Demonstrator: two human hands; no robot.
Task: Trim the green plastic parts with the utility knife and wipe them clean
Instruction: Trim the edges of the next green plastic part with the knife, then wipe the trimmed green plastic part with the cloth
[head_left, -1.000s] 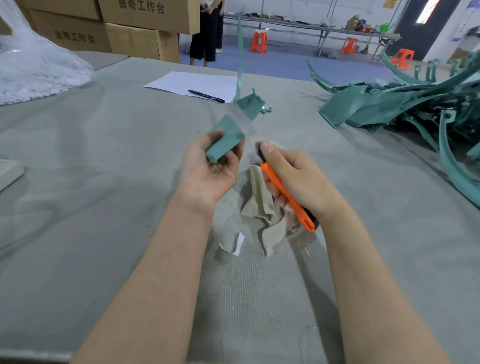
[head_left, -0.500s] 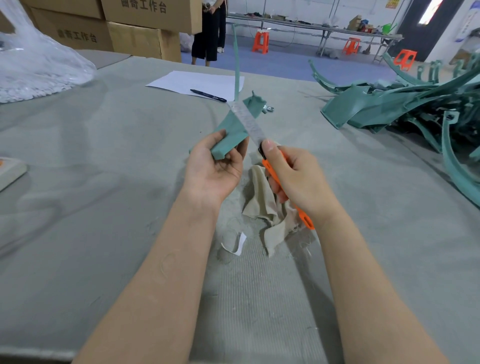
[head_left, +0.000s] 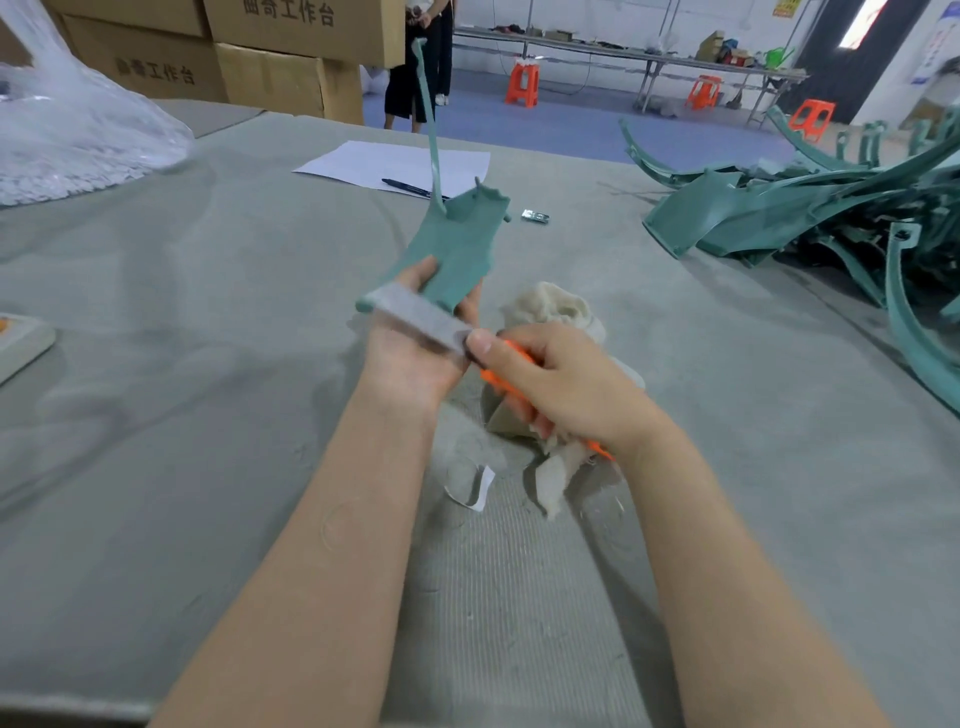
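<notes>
My left hand (head_left: 415, 353) grips the lower end of a green plastic part (head_left: 457, 244), a flat panel with a thin strip rising from its far edge. My right hand (head_left: 556, 384) holds an orange utility knife (head_left: 506, 371), thumb near the blade's base. The long blade (head_left: 415, 317) points left and lies blurred across the part's lower edge and my left fingers. A beige cloth (head_left: 550, 312) is bunched on the table under my right hand, and part of it seems caught in the fingers that hold the knife.
A heap of green plastic parts (head_left: 810, 208) fills the table's right side. Paper (head_left: 395, 161) with a pen (head_left: 408, 188) lies at the back, a small metal piece (head_left: 535, 216) beside it. A plastic bag (head_left: 72, 140) and cardboard boxes (head_left: 270, 47) are far left. A person (head_left: 415, 78) stands beyond the table.
The knife blade has swung from pointing up along the part's right side to pointing left across its lower end. My left hand has turned the part so its flat face shows.
</notes>
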